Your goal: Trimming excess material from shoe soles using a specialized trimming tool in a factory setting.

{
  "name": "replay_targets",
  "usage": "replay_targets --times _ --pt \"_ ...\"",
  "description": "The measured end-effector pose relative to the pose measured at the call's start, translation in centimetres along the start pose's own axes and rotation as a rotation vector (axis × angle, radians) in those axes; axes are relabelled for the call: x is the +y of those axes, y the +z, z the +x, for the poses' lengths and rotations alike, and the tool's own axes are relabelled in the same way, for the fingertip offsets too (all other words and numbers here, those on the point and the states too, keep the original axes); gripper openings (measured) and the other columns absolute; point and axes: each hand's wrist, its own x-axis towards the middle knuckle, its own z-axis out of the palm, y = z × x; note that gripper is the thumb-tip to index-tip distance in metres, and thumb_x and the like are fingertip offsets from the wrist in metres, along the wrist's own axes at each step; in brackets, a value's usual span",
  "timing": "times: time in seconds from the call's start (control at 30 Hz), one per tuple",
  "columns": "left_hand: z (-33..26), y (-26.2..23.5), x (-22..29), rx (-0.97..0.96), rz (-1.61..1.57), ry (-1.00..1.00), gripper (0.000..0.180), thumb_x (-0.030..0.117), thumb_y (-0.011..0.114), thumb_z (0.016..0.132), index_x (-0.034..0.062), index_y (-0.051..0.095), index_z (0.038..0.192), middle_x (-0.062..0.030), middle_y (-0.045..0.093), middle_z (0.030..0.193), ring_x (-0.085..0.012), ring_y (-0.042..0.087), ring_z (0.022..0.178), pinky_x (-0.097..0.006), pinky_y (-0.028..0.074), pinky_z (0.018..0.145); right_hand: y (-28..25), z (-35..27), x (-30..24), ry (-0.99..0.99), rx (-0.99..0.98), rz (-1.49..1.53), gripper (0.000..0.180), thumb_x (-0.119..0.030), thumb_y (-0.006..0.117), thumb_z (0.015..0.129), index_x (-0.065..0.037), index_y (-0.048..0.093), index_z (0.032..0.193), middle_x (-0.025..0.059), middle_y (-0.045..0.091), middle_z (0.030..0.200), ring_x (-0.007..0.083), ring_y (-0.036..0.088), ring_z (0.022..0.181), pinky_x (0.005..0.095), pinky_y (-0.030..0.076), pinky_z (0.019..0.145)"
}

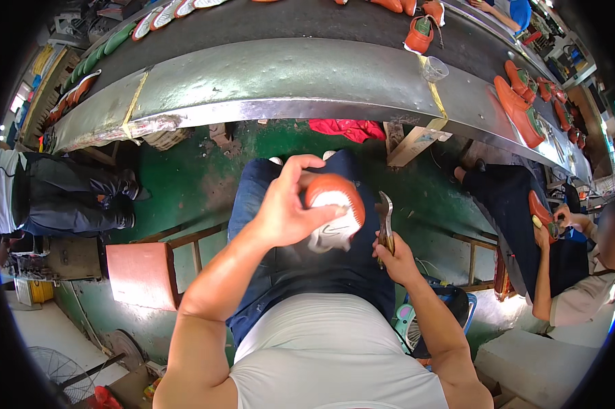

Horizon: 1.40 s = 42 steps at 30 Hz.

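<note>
Orange-brown and white shoe (pixel 332 193) over the lap, metal tool (pixel 387 217) beside it

The person's left hand (pixel 280 215) grips the shoe from its left side, thumb laid across the white part and fingers curled around the far side. The shoe is held up in the air above the dark blue trousers (pixel 287 276), well apart from the tabletop (pixel 266 82), its rounded orange-brown end away from the body and pale stitching along the seam. It is seen foreshortened, and its near end is blurred, so that part cannot fairly be made out.

The right hand (pixel 397 258) is closed around the handle of the metal tool, whose curved head points upward, near the shoe but apart from it.

Ahead, the tabletop has a bare metal edge crossed by two yellow strips, with a clear cup (pixel 435 69) just beside the right-hand strip. An orange-brown shoe with a green lining (pixel 420 35) stands behind the cup, and a row of white-soled shoes (pixel 163 17) sits toward the far left. Red cloth (pixel 347 128) lies on the green floor (pixel 178 170) below. To the right, a seated co-worker (pixel 580 303) has both hands at another orange-brown shoe (pixel 539 206); to the left stands a reddish box (pixel 141 275).
</note>
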Motion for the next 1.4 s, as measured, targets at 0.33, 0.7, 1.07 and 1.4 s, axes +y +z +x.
replay_targets --times 0.33,0.7,1.07,1.4 --pt "-3.8 0.5 -15.7 -0.295 0.014 -0.64 0.09 0.014 0.076 0.085 -0.0028 0.024 0.156 -0.014 0.06 0.136 -0.019 0.06 0.117 -0.032 0.047 0.101 0.0 -0.5 -1.6 -0.132 0.08 -0.298 0.027 -0.014 0.056 0.099 0.001 0.054 0.122 0.0068 0.065 0.09 0.0148 0.063 0.078 0.0306 0.052 0.074" --pt "-2.1 1.5 -10.0 -0.516 0.751 -0.54 0.063 0.024 0.05 0.097 -0.0131 0.034 0.146 -0.0346 0.062 0.119 -0.0441 0.061 0.113 -0.045 0.046 0.101 0.9 1.1 -3.0 0.048 -0.333 -0.574 0.029 -0.027 0.057 0.098 0.0 0.054 0.107 0.0278 0.066 0.096 0.0466 0.063 0.094 0.0535 0.048 0.082" --pt "-6.2 2.4 -12.9 0.204 0.496 -0.331 0.025 0.021 0.068 0.092 -0.0023 0.069 0.083 -0.0225 0.067 0.074 -0.0352 0.067 0.062 -0.039 0.052 0.057 0.5 1.5 -3.6 0.077 -0.367 -0.633 0.033 -0.025 0.059 0.095 0.003 0.056 0.113 0.0281 0.067 0.099 0.044 0.064 0.097 0.052 0.049 0.083" --pt "-5.8 4.6 -10.0 -0.091 0.948 -0.031 0.029 0.026 0.065 0.094 0.0033 0.063 0.076 -0.017 0.066 0.071 -0.0387 0.065 0.064 -0.046 0.053 0.057 -1.8 4.6 -10.5 0.312 -0.726 -0.541 0.027 -0.024 0.058 0.097 0.002 0.062 0.1 0.0121 0.067 0.081 0.0236 0.067 0.069 0.0405 0.052 0.062"
